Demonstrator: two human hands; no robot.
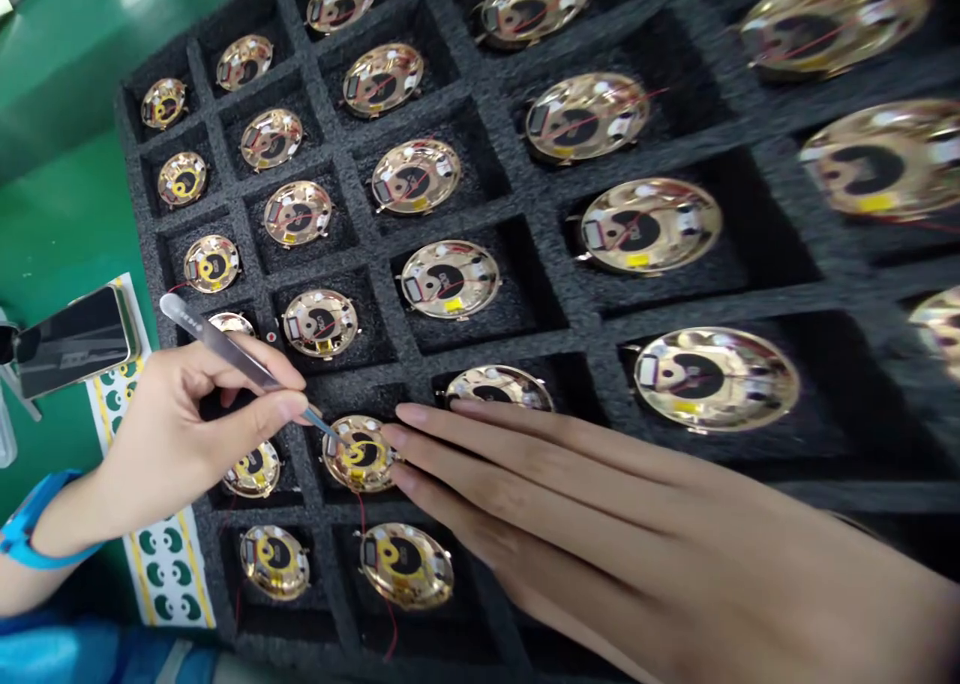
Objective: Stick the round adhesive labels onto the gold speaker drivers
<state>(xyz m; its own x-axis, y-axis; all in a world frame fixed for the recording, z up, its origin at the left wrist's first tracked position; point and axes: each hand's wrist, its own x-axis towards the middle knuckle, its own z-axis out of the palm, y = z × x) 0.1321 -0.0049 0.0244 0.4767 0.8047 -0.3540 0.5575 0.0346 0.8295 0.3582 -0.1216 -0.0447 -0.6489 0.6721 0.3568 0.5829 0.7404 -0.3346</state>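
My left hand (184, 414) pinches metal tweezers (232, 359), whose tips reach down onto a round gold-coloured housing (360, 479) in a foam compartment. A curved yellow piece lies around the black disc inside that housing, right at the tweezer tips. From the lower right my right hand (637, 524) stretches out flat, its fingers straight and its fingertips at the right edge of the same housing. Those fingers partly cover another gold housing (499, 379) behind them. A red wire hangs from the near side of the worked housing.
A black foam tray (420, 359) holds several rows of similar gold housings, some with yellow pieces, many with red wires. Left of it, on the green surface (67, 204), lie a phone (75, 342) and a white sheet (169, 579) with dark green curved shapes and yellow strips.
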